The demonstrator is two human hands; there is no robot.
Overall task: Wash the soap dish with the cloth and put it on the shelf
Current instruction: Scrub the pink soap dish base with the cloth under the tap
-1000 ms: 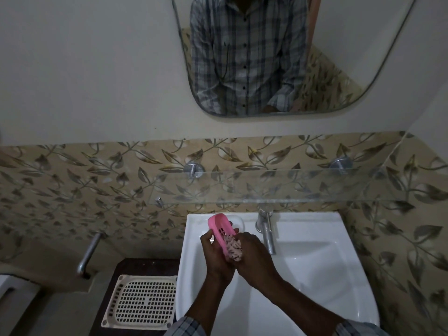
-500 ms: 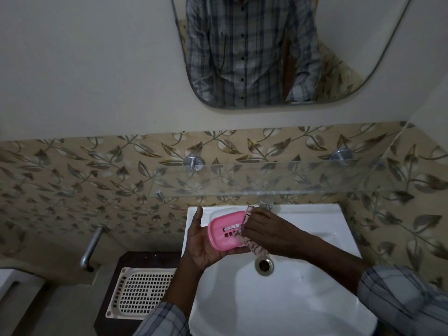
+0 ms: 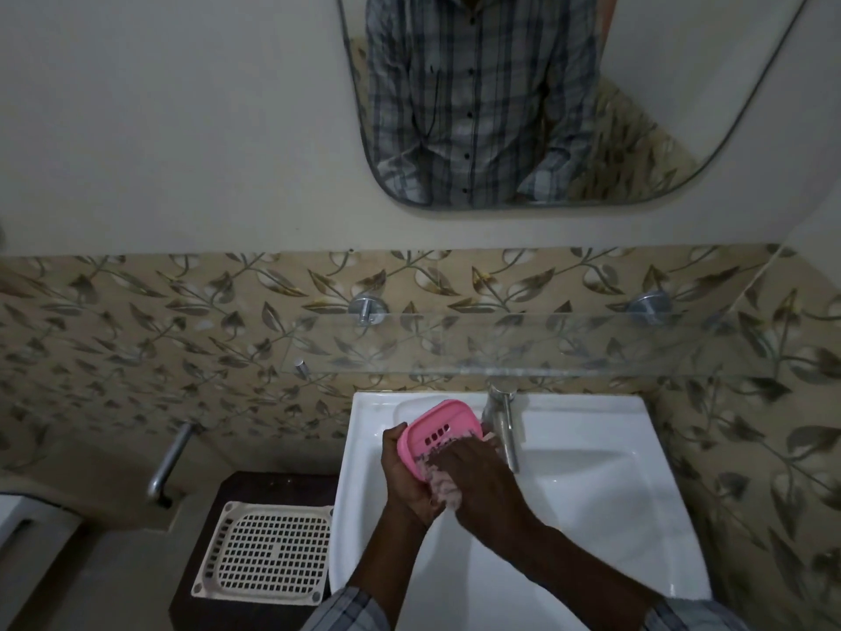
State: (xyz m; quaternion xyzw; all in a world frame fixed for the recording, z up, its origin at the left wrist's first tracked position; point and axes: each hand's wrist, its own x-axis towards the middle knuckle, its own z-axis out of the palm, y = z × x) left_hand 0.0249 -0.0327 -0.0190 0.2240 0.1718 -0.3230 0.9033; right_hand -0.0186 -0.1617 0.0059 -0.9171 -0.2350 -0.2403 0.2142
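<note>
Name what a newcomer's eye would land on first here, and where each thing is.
The bright pink soap dish stands out, held over the white sink by the left hand while the right hand presses a cloth on it. Above, a mirror reflects a checked shirt, and a glass shelf crosses the leaf-patterned tiles between.

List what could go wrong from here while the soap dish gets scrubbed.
1. The left hand grips the soap dish by one side, tilted over the sink; the right hand, rubbing with the cloth, might knock it loose.
2. The dish is close beside the tap; a wide stroke could bang it.
3. The glass shelf juts out above the sink; lifting the dish might clip its front edge.
</note>
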